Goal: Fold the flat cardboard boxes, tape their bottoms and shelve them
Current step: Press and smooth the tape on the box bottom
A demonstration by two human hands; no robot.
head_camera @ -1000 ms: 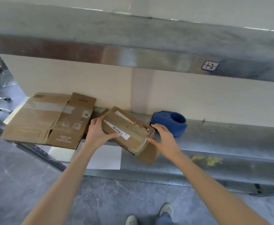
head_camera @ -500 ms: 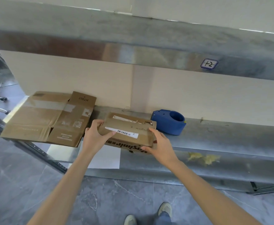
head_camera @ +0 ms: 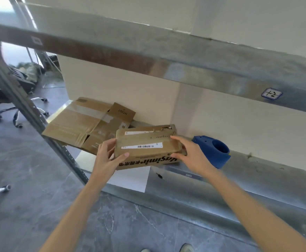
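Cardboard box [head_camera: 148,144] is being held at the front edge of the shelf [head_camera: 257,180]; left hand [head_camera: 106,158] fingers [head_camera: 124,155] are gripping its left end, right hand [head_camera: 194,155] fingers [head_camera: 177,138] are clasping its right end.

The box [head_camera: 148,144] has swung from tilted on a corner to level, labelled face up. The right hand [head_camera: 194,155] has slid over its right end. The thumb of the left hand [head_camera: 105,159] has dropped to the front edge.

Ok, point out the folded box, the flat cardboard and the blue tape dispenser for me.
folded box [head_camera: 146,141], head view, on its top face above the barcode label.
flat cardboard [head_camera: 76,124], head view, on its large left panel.
tape dispenser [head_camera: 221,160], head view, on its blue side wall.
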